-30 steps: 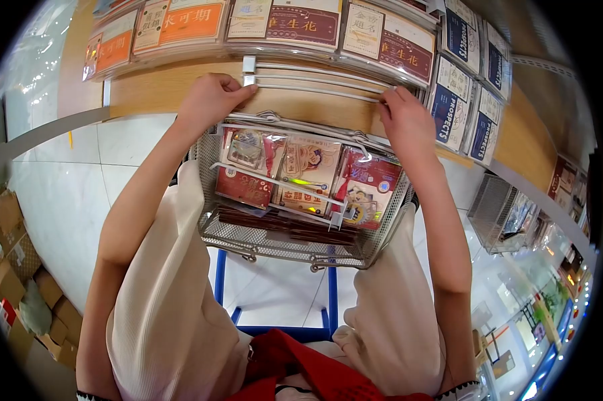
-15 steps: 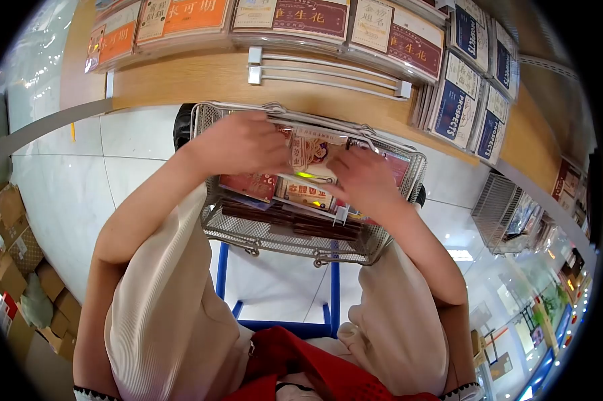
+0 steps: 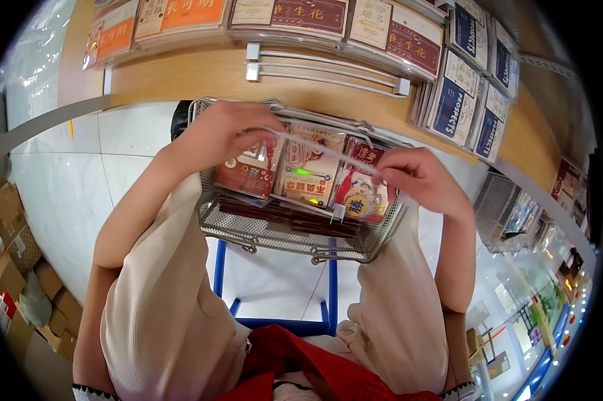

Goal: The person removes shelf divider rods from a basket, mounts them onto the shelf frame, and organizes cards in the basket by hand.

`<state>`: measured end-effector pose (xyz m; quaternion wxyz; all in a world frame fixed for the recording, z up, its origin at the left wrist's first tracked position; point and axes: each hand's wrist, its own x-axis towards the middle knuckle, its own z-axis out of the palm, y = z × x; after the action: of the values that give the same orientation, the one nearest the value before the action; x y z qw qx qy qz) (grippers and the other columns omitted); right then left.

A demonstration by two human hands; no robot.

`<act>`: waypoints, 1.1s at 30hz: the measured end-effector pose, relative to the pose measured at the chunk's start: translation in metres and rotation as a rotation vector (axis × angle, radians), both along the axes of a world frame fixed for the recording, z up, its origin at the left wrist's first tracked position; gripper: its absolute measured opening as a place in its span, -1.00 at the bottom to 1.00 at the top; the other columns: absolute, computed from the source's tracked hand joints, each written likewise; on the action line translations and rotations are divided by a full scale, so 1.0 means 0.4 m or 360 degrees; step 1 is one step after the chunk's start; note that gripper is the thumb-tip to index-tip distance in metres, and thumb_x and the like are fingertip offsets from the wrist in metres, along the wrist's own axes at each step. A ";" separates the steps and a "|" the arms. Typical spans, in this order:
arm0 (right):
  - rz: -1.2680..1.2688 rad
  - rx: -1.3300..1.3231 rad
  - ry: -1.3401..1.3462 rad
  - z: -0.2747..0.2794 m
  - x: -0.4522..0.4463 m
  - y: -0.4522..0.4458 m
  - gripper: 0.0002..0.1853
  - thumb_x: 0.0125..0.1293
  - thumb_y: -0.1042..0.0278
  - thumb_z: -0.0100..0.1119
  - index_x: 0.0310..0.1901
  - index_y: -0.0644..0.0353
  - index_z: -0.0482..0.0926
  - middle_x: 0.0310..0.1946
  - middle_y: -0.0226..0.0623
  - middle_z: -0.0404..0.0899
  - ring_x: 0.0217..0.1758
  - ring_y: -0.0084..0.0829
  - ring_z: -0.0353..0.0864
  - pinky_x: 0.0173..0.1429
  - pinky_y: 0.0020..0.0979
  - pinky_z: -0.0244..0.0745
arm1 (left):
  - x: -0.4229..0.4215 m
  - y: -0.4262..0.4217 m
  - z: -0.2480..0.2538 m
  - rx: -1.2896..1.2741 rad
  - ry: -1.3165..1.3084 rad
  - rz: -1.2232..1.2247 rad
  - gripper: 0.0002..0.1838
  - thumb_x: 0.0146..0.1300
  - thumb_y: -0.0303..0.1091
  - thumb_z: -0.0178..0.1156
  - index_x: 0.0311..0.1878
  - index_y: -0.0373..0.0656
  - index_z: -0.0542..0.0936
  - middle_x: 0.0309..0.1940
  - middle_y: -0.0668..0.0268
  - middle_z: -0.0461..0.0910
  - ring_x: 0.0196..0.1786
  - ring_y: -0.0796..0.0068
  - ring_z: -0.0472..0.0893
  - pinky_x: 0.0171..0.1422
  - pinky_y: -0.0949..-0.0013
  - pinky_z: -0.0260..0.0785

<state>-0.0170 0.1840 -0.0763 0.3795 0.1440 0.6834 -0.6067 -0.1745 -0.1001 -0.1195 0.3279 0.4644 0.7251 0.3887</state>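
A thin white rod (image 3: pixel 325 148) is held up over the wire basket (image 3: pixel 274 246) by both hands. Closed round its left end is my left hand (image 3: pixel 238 130); my right hand (image 3: pixel 418 175) pinches the right end. Beneath it, the basket holds wrapped packs: a red one (image 3: pixel 246 177) on the left, a cream one (image 3: pixel 308 175) in the middle and a red one with a cartoon figure (image 3: pixel 361 190) on the right. Darker packs stand on edge at the basket's near side. More white rods (image 3: pixel 328 75) with silver end pieces lie on the wooden table.
Stacked orange, maroon and blue packs line the back of the wooden table (image 3: pixel 161 83). A blue stool frame (image 3: pixel 288 327) stands below the basket. Another wire basket (image 3: pixel 492 207) is at the right, and cardboard boxes (image 3: pixel 10 247) are at the far left.
Both hands have moved from the rods on the table down to above the basket. The rod that lay across the packs is now lifted between them.
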 end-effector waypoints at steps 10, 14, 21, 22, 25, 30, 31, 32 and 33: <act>-0.0114 0.1426 0.1375 -0.071 -0.068 0.019 -0.67 0.00 0.45 0.34 -0.13 0.19 0.56 -0.17 -0.23 0.54 -0.11 -0.18 0.53 -0.03 -0.34 0.46 | -0.063 0.035 -0.006 -0.0312 -0.0103 0.0382 -0.83 0.22 -0.47 0.18 -0.13 -0.30 0.58 -0.36 0.24 0.61 -0.46 0.55 0.51 -0.33 0.49 0.38; 0.0161 0.1667 0.1279 -0.079 -0.075 0.044 -0.64 -0.02 0.41 0.36 -0.12 0.20 0.56 -0.21 -0.21 0.53 -0.14 -0.17 0.52 -0.08 -0.27 0.46 | -0.096 0.017 -0.046 -0.0159 0.0212 0.0361 -0.80 0.21 -0.46 0.20 -0.09 -0.25 0.60 -0.37 0.28 0.61 -0.41 0.59 0.50 -0.29 0.49 0.37; 0.0328 0.1623 0.1213 -0.118 -0.074 0.034 -0.73 0.00 0.53 0.26 -0.21 0.26 0.51 -0.29 -0.20 0.49 -0.17 -0.17 0.53 -0.10 -0.24 0.47 | -0.108 -0.016 -0.058 -0.0601 0.0051 0.0628 -0.85 0.13 -0.44 0.28 -0.23 -0.24 0.66 -0.44 0.32 0.64 -0.41 0.62 0.54 -0.28 0.52 0.39; 0.0365 0.1664 0.1204 -0.130 -0.073 0.035 -0.75 0.00 0.54 0.23 -0.22 0.26 0.50 -0.30 -0.20 0.50 -0.17 -0.17 0.53 -0.10 -0.24 0.48 | -0.105 -0.014 -0.063 -0.0641 0.0016 0.0671 -0.86 0.11 -0.44 0.30 -0.26 -0.24 0.66 -0.45 0.32 0.65 -0.42 0.63 0.55 -0.29 0.52 0.39; 0.0468 0.1770 0.1175 -0.149 -0.075 0.037 -0.79 0.01 0.57 0.14 -0.26 0.26 0.48 -0.31 -0.19 0.51 -0.17 -0.17 0.54 -0.10 -0.24 0.48 | -0.115 -0.012 -0.079 -0.0696 -0.0110 0.0699 -0.85 0.10 -0.41 0.31 -0.28 -0.25 0.67 -0.49 0.31 0.66 -0.44 0.63 0.57 -0.30 0.52 0.40; 0.0526 0.2022 0.1266 -0.157 -0.073 0.011 -0.86 0.03 0.56 0.08 -0.32 0.21 0.48 -0.37 -0.24 0.55 -0.22 -0.25 0.56 -0.11 -0.27 0.41 | -0.130 -0.002 -0.088 -0.0787 -0.0022 0.0579 -0.84 0.09 -0.37 0.33 -0.31 -0.27 0.67 -0.50 0.30 0.65 -0.44 0.60 0.55 -0.28 0.47 0.41; 0.0546 0.2056 0.1275 -0.166 -0.071 0.012 -0.88 0.02 0.55 0.08 -0.34 0.19 0.48 -0.39 -0.26 0.55 -0.22 -0.27 0.55 -0.11 -0.29 0.39 | -0.131 0.001 -0.088 -0.0812 0.0008 0.0546 -0.83 0.09 -0.37 0.34 -0.31 -0.27 0.66 -0.51 0.30 0.64 -0.44 0.59 0.55 -0.28 0.46 0.41; 0.0567 0.2090 0.1282 -0.177 -0.069 0.014 -0.89 0.02 0.54 0.09 -0.36 0.18 0.49 -0.40 -0.28 0.55 -0.23 -0.29 0.55 -0.11 -0.31 0.38 | -0.131 -0.002 -0.092 -0.0824 0.0014 0.0558 -0.82 0.09 -0.35 0.33 -0.32 -0.27 0.66 -0.51 0.29 0.64 -0.45 0.57 0.55 -0.28 0.45 0.41; 0.0585 0.2124 0.1290 -0.181 -0.068 0.016 -0.90 0.02 0.53 0.09 -0.37 0.16 0.49 -0.42 -0.30 0.56 -0.23 -0.32 0.55 -0.10 -0.33 0.36 | -0.132 -0.007 -0.095 -0.0836 0.0021 0.0570 -0.81 0.10 -0.34 0.33 -0.32 -0.27 0.66 -0.51 0.28 0.64 -0.45 0.56 0.55 -0.28 0.44 0.41</act>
<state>-0.0444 0.1904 -0.1488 0.0295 -0.0057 0.9995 -0.0028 -0.2273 -0.1031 -0.1574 0.3581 0.2313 0.8731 0.2366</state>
